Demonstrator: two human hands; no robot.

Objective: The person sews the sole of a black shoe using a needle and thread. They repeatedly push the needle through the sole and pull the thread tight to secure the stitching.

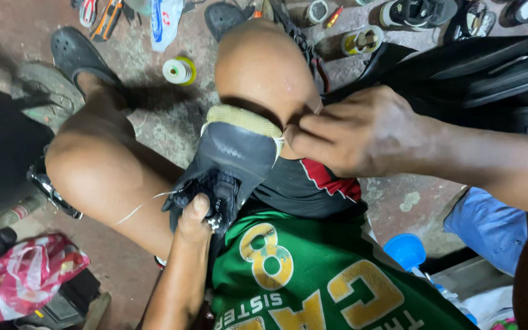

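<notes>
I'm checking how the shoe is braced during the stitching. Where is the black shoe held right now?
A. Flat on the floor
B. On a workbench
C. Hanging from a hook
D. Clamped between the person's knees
D: the black shoe sits wedged between the two bare knees, with the left hand at its heel end and the right hand pinching at its toe edge.

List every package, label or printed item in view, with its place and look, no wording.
Plastic pouch: top left on the floor, white and blue with a red mark.
Plastic bag: bottom left, crumpled, pink and white.
Green jersey: bottom centre, worn, yellow printed characters.
No screens or signs.
</notes>
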